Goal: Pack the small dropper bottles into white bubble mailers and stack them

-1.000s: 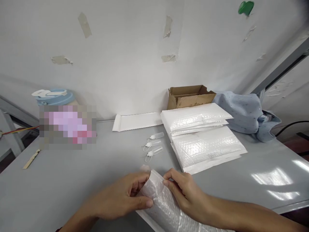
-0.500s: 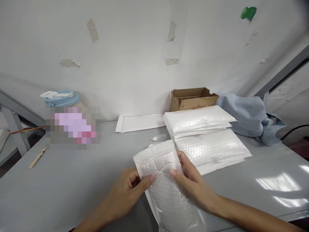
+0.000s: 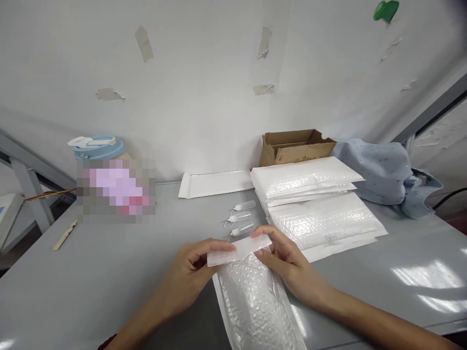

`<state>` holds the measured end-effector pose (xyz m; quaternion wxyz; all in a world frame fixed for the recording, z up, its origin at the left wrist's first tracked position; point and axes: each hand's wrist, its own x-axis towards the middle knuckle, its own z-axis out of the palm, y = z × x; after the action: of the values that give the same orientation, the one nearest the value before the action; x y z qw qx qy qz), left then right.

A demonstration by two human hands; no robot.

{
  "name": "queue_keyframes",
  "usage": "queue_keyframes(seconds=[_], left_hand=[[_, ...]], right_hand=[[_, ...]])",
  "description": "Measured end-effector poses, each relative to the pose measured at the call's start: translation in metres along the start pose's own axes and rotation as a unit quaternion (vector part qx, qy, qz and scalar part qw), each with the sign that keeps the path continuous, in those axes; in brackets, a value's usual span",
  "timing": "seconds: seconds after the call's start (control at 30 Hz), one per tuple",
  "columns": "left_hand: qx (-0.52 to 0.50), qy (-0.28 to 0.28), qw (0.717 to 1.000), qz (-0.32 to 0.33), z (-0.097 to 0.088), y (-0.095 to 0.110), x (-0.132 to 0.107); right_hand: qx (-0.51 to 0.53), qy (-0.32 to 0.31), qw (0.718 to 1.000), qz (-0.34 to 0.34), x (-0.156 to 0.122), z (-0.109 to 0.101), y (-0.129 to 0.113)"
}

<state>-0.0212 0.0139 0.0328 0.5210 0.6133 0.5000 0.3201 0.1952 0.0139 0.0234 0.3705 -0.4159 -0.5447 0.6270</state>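
Observation:
A white bubble mailer (image 3: pixel 251 301) lies between my hands at the front of the table, its shiny bumpy side up. Its top flap is folded over toward me. My left hand (image 3: pixel 193 267) pinches the flap's left end, fingers on top and thumb hidden beneath. At the other end, my right hand (image 3: pixel 286 260) grips the flap between fingers and thumb. Just beyond the flap, small clear dropper bottles (image 3: pixel 241 217) with white tips lie in a row. Right of them is a stack of white bubble mailers (image 3: pixel 310 180), with another mailer (image 3: pixel 324 221) in front.
One flat white mailer (image 3: pixel 219 183) lies by the wall. An open cardboard box (image 3: pixel 295 150) stands behind the stack, beside a light blue cloth (image 3: pixel 375 170). At left are a blue-lidded container (image 3: pixel 98 148), a blurred pinkish item (image 3: pixel 118 187) and a thin wooden stick (image 3: pixel 65 236).
The mailer's top flap, flat and upright before, is now folded down toward me. Both hands have shifted to the fold. More of the dropper bottles shows, and the view has shifted slightly.

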Motion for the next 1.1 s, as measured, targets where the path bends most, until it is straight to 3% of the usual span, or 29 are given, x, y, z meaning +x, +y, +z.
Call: queue_keyframes(seconds=[0.1,0.33,0.53,0.63,0.8,0.87,1.0,1.1], left_hand=[[-0.005,-0.036,0.999,0.01,-0.004,0.0,0.0],[-0.013,-0.164,0.986,-0.037,-0.017,0.003,-0.007],[0.04,-0.034,0.998,0.023,-0.003,0.008,-0.005],[0.024,-0.014,0.999,0.037,0.002,0.01,-0.003],[-0.057,-0.047,0.997,0.01,0.009,0.017,0.005],[-0.07,-0.061,0.996,0.005,0.015,0.023,0.014],[-0.072,-0.105,0.992,-0.003,0.036,0.036,0.038],[-0.068,-0.126,0.989,-0.024,0.051,0.044,0.055]], right_hand=[[-0.005,0.013,1.0,0.011,0.001,-0.003,0.001],[0.191,-0.007,0.97,0.147,0.001,-0.006,-0.01],[0.306,-0.002,0.92,0.244,-0.005,-0.001,-0.008],[0.336,-0.01,0.91,0.243,-0.008,0.002,-0.006],[0.39,-0.098,0.898,0.179,-0.014,0.007,-0.004],[0.385,-0.09,0.9,0.181,-0.017,0.008,-0.003],[0.362,-0.047,0.895,0.255,-0.023,0.005,0.004],[0.381,-0.076,0.89,0.236,-0.021,-0.003,0.016]])
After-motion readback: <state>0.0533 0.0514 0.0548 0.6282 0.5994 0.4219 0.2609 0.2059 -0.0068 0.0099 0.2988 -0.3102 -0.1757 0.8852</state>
